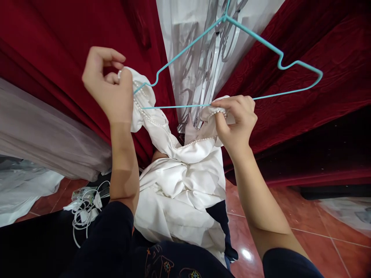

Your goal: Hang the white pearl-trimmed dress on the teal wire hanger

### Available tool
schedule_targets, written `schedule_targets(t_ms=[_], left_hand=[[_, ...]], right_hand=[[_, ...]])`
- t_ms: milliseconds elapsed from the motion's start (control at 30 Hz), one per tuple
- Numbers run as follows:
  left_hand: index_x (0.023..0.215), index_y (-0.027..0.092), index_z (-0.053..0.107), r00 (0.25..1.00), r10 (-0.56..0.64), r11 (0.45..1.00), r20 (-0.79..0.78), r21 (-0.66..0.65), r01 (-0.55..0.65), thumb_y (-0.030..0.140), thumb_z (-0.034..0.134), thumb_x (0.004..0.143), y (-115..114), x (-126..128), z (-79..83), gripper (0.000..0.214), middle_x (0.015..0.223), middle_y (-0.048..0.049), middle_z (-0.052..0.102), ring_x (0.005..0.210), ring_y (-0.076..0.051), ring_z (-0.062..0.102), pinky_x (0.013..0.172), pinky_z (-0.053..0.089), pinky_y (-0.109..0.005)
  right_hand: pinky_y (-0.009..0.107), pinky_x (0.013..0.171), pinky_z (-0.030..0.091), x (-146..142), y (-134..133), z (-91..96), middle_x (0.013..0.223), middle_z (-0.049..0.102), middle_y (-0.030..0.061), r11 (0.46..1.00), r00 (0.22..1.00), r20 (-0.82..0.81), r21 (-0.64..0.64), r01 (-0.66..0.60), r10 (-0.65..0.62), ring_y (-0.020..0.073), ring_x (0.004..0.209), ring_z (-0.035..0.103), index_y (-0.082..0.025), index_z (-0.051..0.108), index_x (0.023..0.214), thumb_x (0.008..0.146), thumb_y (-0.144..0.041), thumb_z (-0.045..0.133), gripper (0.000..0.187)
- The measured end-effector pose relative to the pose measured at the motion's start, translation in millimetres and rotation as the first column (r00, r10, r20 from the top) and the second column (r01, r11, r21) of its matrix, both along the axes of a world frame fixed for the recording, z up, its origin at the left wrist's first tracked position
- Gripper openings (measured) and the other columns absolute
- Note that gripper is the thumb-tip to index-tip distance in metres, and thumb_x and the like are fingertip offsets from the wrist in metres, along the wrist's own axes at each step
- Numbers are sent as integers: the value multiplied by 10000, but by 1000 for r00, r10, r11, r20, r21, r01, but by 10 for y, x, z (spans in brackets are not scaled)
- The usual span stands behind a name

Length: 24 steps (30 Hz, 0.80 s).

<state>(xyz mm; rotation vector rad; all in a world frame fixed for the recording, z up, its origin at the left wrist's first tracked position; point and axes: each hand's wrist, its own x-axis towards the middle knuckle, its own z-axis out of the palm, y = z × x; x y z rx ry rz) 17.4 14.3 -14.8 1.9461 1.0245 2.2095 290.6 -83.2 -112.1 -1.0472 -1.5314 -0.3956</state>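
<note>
A white dress (174, 189) with a pearl-beaded neckline hangs in front of me, its lower part draped toward my lap. One end of a light-blue hanger (185, 50) passes into the dress's left shoulder part; the other end sticks out bare at the upper right. My left hand (111, 85) is closed at the beaded edge on that left side, its fingertips curled round the trim. With thumb and fingers, my right hand (236, 119) pinches the beaded edge on the other side, close to the hanger's bottom bar.
Dark red curtains (304, 96) hang on both sides, with whitish sheer fabric (43, 127) at the left. Tangled white cables (85, 212) lie on a black surface (34, 247) at lower left. Reddish floor tiles (313, 239) show at lower right.
</note>
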Motion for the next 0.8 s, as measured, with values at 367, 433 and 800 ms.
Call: schedule_targets(t_ms=[367,433,800], left_hand=[[978,179,677,950,-146,981,-275,86,176,-319,590,654,468,-78,69,601,968,46,690,859,-92,634,531,514,-172],[1034,210,627,926,-195,975,-322,37,218,-151,797,758,751,8,31,485,1007,46,654,874,-87,621,496,541,-166],[1014,231,660,999,23,999,-23,43,-22,658,763,939,117,-37,-670,446,907,-15,608,806,-149,540,715,460,-353]], right_hand=[[436,975,491,-62,36,-34,986,735,33,991,996,8,-93,93,-93,210,948,668,-259,729,998,939,-235,537,202],[436,958,484,-49,30,-39,949,723,27,993,995,5,-71,98,-98,208,916,658,-260,720,981,941,-242,546,180],[464,957,477,-28,24,-42,919,702,29,995,996,-10,-48,85,-85,213,894,640,-251,703,970,979,-299,557,154]])
